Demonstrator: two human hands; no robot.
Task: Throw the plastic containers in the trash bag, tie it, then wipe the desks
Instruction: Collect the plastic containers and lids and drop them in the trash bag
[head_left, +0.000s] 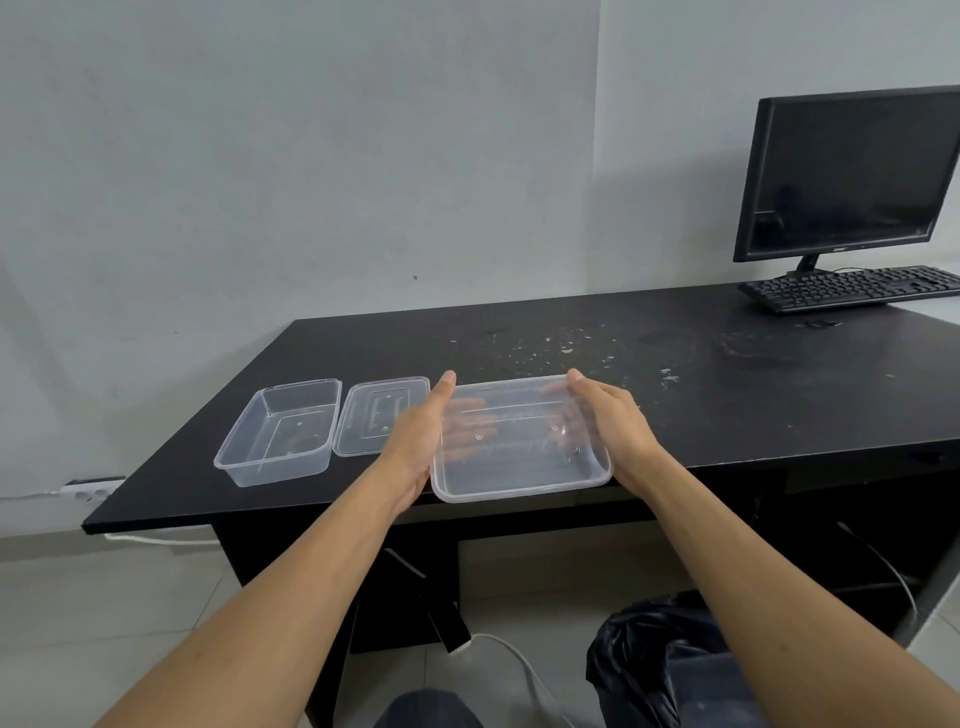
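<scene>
While we hold the clear container (519, 470) by its two ends over the worktop's (727, 395) near edge, left hand (420, 434) and right hand (609, 421) each with fingers (464, 415) curled beneath and thumb on the rim, we should squeeze lightly, keep it level, and lower it rightward into the black trash bag (639, 660) on the floor.

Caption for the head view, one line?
Left hand and right hand hold a clear container at the desk edge; second container, lid and trash bag wait nearby.
</scene>
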